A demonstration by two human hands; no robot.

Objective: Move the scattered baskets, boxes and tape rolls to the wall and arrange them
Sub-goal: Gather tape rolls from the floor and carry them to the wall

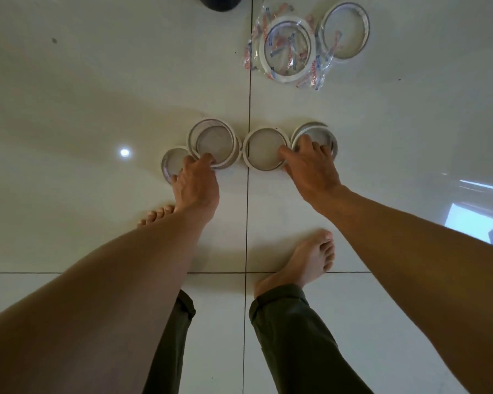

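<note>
The person bends low over the pale tiled floor (pixel 97 95), both bare arms reaching down to a row of white tape rolls lying flat across the dark grout line (pixel 249 95) that runs away from their feet. I take that line as the marker.

Left of the line, the left hand (pixel 195 184) has its fingers curled over the near rims of two rolls: a small roll (pixel 170 163) at the far left end of the row and a bigger stacked pair (pixel 211 143) touching it, closer to the line. The fingers look hooked inside the rings, probably so both can be dragged or lifted together; whether the grip is fully closed I cannot tell.

Right of the line, the right hand (pixel 310 164) spans two more: a single roll (pixel 264 147) straddling the line and another stacked roll (pixel 322 135) just beyond it. Thumb and fingertips dip into the openings, a pinch-like hold on both at once, though again the closure is hidden under the hand.

Farther from the feet, right of the line, two rolls in crinkly plastic wrap (pixel 288 49) lie untouched. A dark round object (pixel 221 2) sits at the far edge, just left of the line. No wall is visible, so this gathering seems an early step.
</note>
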